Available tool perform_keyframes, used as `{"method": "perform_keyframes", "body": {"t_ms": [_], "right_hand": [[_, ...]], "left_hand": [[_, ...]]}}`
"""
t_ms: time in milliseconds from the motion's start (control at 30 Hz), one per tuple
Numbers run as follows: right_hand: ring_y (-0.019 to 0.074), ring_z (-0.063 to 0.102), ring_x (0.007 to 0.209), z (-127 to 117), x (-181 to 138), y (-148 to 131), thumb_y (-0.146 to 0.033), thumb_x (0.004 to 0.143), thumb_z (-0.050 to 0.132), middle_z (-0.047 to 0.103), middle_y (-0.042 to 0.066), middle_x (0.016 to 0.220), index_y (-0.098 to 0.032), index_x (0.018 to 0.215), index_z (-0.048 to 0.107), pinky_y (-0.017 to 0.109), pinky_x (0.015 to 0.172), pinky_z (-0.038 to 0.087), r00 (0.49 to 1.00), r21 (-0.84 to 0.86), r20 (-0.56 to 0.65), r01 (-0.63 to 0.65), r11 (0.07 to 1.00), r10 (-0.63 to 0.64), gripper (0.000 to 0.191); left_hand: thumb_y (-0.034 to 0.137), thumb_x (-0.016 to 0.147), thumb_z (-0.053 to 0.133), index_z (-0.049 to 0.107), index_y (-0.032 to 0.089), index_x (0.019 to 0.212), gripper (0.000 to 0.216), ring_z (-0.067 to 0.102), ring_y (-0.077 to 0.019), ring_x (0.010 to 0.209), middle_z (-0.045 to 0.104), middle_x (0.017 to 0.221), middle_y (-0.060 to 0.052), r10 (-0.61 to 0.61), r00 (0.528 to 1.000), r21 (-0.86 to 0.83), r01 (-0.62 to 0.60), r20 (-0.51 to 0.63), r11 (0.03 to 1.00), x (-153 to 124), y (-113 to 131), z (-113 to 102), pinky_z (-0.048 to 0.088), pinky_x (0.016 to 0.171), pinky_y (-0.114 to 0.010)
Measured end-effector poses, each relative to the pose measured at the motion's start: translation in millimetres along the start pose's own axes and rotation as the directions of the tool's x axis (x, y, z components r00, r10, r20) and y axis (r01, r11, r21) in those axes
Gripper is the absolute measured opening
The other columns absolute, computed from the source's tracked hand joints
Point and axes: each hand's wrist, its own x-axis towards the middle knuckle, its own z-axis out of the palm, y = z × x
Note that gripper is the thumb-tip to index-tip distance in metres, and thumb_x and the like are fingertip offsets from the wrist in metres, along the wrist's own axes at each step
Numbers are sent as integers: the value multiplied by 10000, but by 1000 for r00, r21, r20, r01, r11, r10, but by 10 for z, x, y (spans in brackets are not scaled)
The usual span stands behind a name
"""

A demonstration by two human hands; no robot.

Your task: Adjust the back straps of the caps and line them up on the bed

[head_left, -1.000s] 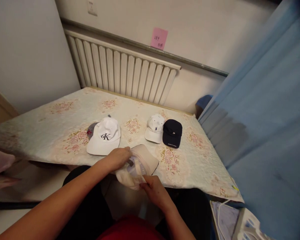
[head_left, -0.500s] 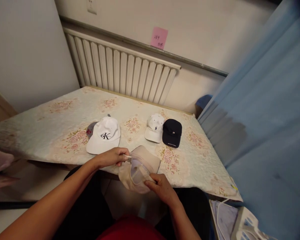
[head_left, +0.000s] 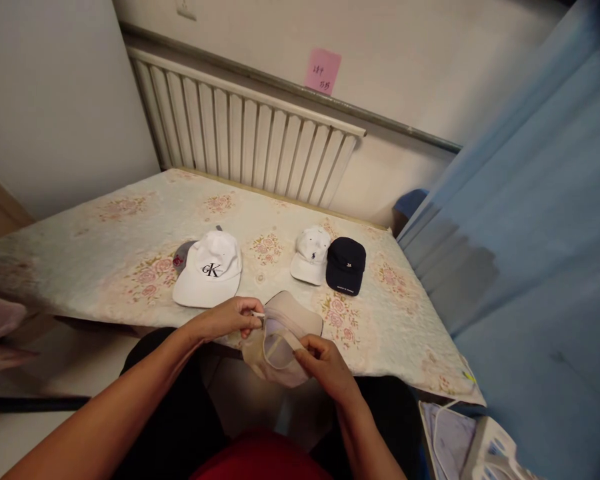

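A beige baseball cap [head_left: 300, 316] is held between my hands at the table's front edge, its hollow inside facing up and its brim pointing away from me. My left hand [head_left: 243, 316] pinches a small pale strap end at the cap's left side. On the other side, my right hand [head_left: 323, 360] grips the cap's back strap between thumb and fingers. Beyond my left hand lies a white cap with black lettering [head_left: 213, 267], partly over a grey cap [head_left: 183, 255]. A smaller white cap [head_left: 311, 255] and a black cap [head_left: 346, 265] rest side by side farther right.
A flowered cloth [head_left: 260, 220] covers the table. Behind it stand a white radiator [head_left: 250, 127] and a wall with a pink note [head_left: 323, 71]. A blue curtain [head_left: 520, 220] hangs on the right. A white appliance [head_left: 495, 450] sits low at the right front.
My right hand has shifted slightly up and right along the strap, and the strap now lies more across the cap's opening. My left hand keeps its pinch, barely moved.
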Motion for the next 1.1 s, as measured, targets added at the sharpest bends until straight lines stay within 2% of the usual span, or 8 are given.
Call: {"method": "perform_keyframes", "body": {"t_ms": [100,167,267,433,600,767,933,1100], "right_hand": [[70,330,471,18,9,-32,-230,775,527,440,-61,528,-176,729,602,197,450,217,1000,0,-21,4,1000,-4,104],[71,357,478,18,18,-59,-190,756,511,510,-46,571,-178,727,603,193,460,241,1000,37,-24,21,999,-20,97],[88,460,534,9,33,-86,-218,739,544,615,-6,679,-177,731,595,195,502,313,1000,133,-9,20,991,-19,66],[115,540,585,3,36,-96,-291,738,604,660,14,699,-174,799,582,217,567,376,998,279,59,-18,960,1,134],[121,554,589,44,79,-189,-299,748,591,649,3,677,-176,795,582,222,576,398,1000,259,19,-17,966,13,132],[117,563,583,139,220,-295,-220,741,563,628,-16,637,-174,827,589,224,588,417,999,209,-27,24,978,-19,102],[92,510,483,200,308,-328,-202,720,578,550,-63,548,-170,817,585,207,509,393,1000,195,16,14,981,-17,102],[79,471,452,198,279,-320,-194,698,593,521,-70,540,-171,751,569,205,476,401,998,186,63,-27,982,16,63]], "left_hand": [[346,727,608,561,160,781,199,438,-87,500,504,555,58,24,1000,-12,-24,8,1000,-1,7,42,318,524,-205],[336,728,601,555,159,760,185,425,-84,511,489,558,60,39,999,-28,-39,-6,999,-5,26,75,307,528,-202],[314,727,594,544,161,752,163,403,-82,523,463,557,63,40,998,-55,-43,-42,998,-10,55,114,297,532,-198],[333,719,600,535,167,764,184,350,-68,478,456,573,63,12,998,-82,-17,-65,996,-7,45,142,249,484,-194],[353,735,584,523,171,759,193,369,-74,471,452,530,62,4,995,-68,-11,-101,998,20,40,203,251,477,-191],[364,734,590,507,181,800,211,359,-71,441,422,488,82,-1,998,-68,-4,-66,998,63,123,343,238,448,-183],[348,734,581,472,194,839,216,366,-72,448,409,520,92,41,995,-30,-44,-88,999,73,218,445,259,437,-181],[273,730,562,442,211,892,212,429,-93,547,476,636,70,110,994,79,-108,-27,991,-4,281,457,330,501,-194]]}}
